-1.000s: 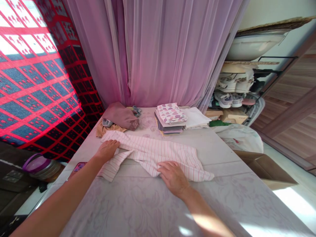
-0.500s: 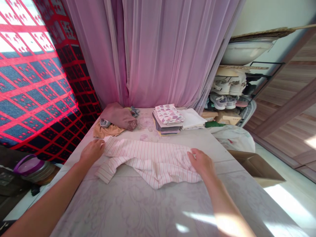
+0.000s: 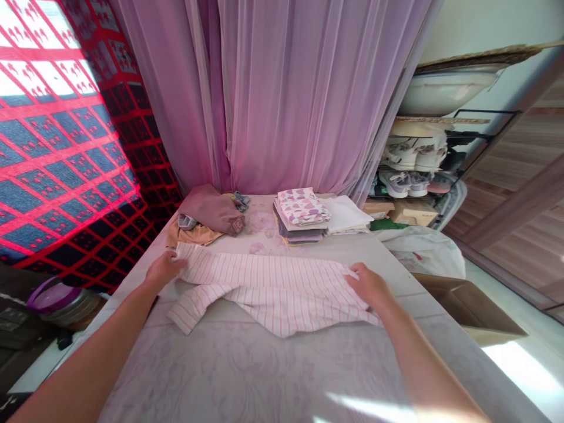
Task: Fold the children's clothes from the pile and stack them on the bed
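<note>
Pink-and-white striped trousers [image 3: 264,276] lie sideways across the table, one leg stretched along the far side and the other bent toward me. My left hand [image 3: 165,268] pinches the hem of the far leg at the left. At the right, my right hand [image 3: 368,285] is closed on the waist end. Between the two hands the cloth is drawn fairly straight. Beyond the trousers stands a folded clothes stack [image 3: 302,220] topped by a heart-patterned piece, with a white folded cloth [image 3: 349,214] beside it. A loose clothes heap [image 3: 209,211] lies at the far left.
The table [image 3: 247,376] has a pale floral cover. Purple curtains [image 3: 291,100] hang behind it. To the right are a shoe rack [image 3: 409,176], a white plastic bag [image 3: 427,249] and an open cardboard box [image 3: 471,305]. A purple-lidded bucket [image 3: 55,296] stands at the left.
My right hand has moved a little to the right and my left hand slightly left. The striped trousers are pulled straighter and smoother between them.
</note>
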Tool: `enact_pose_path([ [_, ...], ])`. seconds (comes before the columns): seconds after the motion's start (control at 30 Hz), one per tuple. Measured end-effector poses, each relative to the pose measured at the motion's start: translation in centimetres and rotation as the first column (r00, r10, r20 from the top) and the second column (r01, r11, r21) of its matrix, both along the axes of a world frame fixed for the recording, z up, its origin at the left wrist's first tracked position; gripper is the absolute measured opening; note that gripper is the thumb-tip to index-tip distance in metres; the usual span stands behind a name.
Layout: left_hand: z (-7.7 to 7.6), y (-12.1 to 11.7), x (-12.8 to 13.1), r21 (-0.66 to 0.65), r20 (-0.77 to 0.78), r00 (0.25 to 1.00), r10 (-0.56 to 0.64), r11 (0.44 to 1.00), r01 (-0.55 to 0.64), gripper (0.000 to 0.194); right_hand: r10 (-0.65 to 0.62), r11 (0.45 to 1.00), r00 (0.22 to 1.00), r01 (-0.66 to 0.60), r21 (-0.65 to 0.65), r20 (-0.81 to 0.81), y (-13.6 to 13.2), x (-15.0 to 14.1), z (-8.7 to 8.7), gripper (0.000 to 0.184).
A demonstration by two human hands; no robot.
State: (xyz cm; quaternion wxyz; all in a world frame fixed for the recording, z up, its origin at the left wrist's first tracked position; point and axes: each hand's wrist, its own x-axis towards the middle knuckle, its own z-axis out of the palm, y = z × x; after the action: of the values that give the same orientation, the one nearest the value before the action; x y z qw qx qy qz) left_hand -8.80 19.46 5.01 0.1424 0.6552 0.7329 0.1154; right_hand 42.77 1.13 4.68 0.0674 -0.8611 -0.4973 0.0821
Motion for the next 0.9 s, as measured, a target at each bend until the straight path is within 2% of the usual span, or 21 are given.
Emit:
enact_pose_path([
  [0.1,-0.7,-1.6,0.4,-0.016,0.093,0.993,0.074,0.997,-0.073,0.045,-0.009,1.000,1.000,0.008,-0.025,-0.014,1.5,3.0,0.5,0.035],
  [0.2,-1.1,-2.6,0.8,-0.016,0.045,0.991,0.125,0.992,-0.125,0.047,-0.022,0.999,0.999,0.021,-0.031,-0.025,2.5,3.6,0.8,0.048],
  [0.27,-1.0,-2.9,1.0,0.014,-0.027,0.991,0.129,0.992,-0.128,0.043,-0.010,0.999,1.000,0.008,0.048,0.030,2.4,2.5,0.9,0.048],
  [0.33,-0.6,-3.1,1.3,0.063,-0.069,0.991,0.111,0.992,-0.107,0.045,0.067,0.975,0.995,-0.082,0.207,0.079,1.7,0.3,0.8,0.042],
  [0.4,-0.1,-3.6,1.8,0.111,-0.097,0.990,0.098,0.990,-0.087,0.051,0.215,0.909,0.974,-0.225,0.351,0.066,0.5,-2.4,0.4,0.037],
  [0.43,0.0,-4.1,2.2,0.147,-0.103,0.992,0.075,0.987,-0.059,0.053,0.317,0.873,0.948,-0.306,0.380,0.036,-0.2,-3.8,0.0,0.035],
  [0.47,0.1,-4.7,2.6,0.186,-0.101,0.995,0.022,0.982,-0.003,0.053,0.392,0.845,0.920,-0.366,0.390,0.015,-0.8,-5.1,-0.3,0.034],
  [0.53,-0.1,-6.3,3.7,0.231,-0.082,0.975,-0.205,0.948,0.218,0.048,0.448,0.829,0.894,-0.426,0.364,0.026,-2.0,-7.2,-1.1,0.031],
  [0.6,-0.5,-8.3,4.8,0.197,-0.059,0.863,-0.503,0.841,0.504,0.045,0.445,0.845,0.895,-0.434,0.312,0.040,-2.8,-8.3,-1.5,0.029],
  [0.67,-0.9,-10.2,5.7,0.120,-0.051,0.746,-0.664,0.737,0.665,0.049,0.413,0.878,0.911,-0.405,0.255,0.024,-3.5,-8.5,-1.3,0.025],
  [0.73,-1.0,-11.7,6.3,0.096,-0.041,0.705,-0.708,0.700,0.708,0.042,0.409,0.897,0.912,-0.395,0.198,-0.037,-4.3,-8.1,-0.4,0.029],
  [0.8,-0.6,-12.4,6.7,0.101,0.007,0.707,-0.707,0.704,0.703,0.029,0.440,0.897,0.884,-0.425,0.125,-0.155,-5.2,-7.5,0.9,0.030],
  [0.9,0.6,-12.5,6.9,0.038,0.088,0.717,-0.692,0.721,0.692,0.029,0.426,0.864,0.786,-0.500,-0.056,-0.449,-6.4,-6.2,2.7,0.026],
])
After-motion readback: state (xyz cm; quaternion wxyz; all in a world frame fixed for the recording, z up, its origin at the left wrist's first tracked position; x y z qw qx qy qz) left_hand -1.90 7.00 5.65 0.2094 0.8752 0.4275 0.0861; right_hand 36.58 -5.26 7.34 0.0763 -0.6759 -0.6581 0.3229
